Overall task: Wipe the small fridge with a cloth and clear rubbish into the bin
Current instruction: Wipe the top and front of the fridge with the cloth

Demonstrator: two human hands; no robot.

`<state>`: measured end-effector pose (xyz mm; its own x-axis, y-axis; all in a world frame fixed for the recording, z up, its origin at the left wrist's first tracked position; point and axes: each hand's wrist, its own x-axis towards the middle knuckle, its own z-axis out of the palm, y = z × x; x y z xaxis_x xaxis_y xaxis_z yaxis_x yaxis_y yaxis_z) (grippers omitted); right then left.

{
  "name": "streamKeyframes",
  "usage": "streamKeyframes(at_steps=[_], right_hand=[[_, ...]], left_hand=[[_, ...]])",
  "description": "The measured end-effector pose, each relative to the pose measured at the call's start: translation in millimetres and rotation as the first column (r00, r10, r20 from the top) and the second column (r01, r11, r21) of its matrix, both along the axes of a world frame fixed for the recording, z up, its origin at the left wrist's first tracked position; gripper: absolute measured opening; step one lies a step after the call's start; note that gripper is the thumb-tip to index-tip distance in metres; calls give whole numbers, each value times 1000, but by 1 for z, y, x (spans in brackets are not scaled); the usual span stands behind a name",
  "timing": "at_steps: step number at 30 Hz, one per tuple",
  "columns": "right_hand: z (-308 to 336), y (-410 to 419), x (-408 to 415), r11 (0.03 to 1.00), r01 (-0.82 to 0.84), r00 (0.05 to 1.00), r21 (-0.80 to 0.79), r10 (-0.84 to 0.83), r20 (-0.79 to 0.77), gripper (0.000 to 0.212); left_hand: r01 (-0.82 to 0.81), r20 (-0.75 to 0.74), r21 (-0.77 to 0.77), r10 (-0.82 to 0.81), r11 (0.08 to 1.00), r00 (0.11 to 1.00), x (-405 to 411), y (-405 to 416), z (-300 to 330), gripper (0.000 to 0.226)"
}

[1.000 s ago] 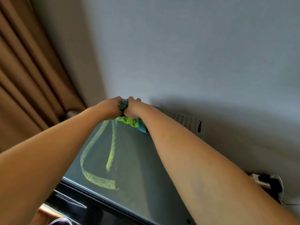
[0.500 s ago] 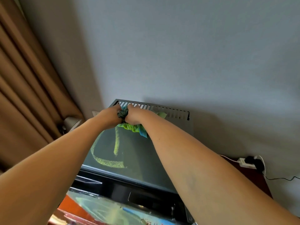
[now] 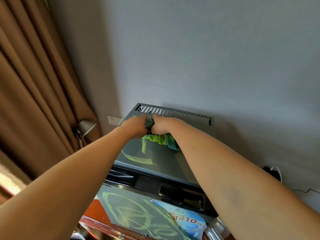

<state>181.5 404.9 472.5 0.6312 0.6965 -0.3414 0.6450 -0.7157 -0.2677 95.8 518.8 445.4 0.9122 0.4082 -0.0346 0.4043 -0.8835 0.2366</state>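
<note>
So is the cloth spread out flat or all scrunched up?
Scrunched up. Both hands, left and right, grip the cloth in a bunch on the fridge top.

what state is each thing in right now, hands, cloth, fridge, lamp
left hand: fingers curled round the cloth
right hand: fingers curled round the cloth
cloth: bunched, gripped by both hands, lying on the fridge top near the vent slots
fridge: door closed, poster stuck on its front
lamp: cannot tell if lit, shade tilted down
wall socket: nothing plugged in
</note>
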Motion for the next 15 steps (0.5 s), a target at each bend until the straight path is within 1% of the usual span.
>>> streamKeyframes(at_steps=[2, 6, 10, 12, 15], right_hand=[[4, 4, 5, 1000, -14, 1000, -16, 14, 2, 71], [8, 21, 18, 996, -67, 997, -60, 69, 33, 78], [5, 43, 35, 995, -89, 995, -38, 91, 38, 85], [5, 55, 45, 994, -101, 994, -32, 102, 40, 78], [4, 72, 59, 994, -111, 993, -8, 111, 42, 48]], left_hand=[[-13, 5, 41, 13, 999, 1000, 2, 6, -3, 26], [-55, 20, -14, 56, 998, 998, 15, 24, -6, 25], [-90, -1, -10, 90, 996, 996, 32, 47, -5, 26], [-99, -3, -12, 99, 995, 995, 41, 57, -4, 26], [-127, -2, -23, 127, 992, 992, 52, 70, -2, 25]])
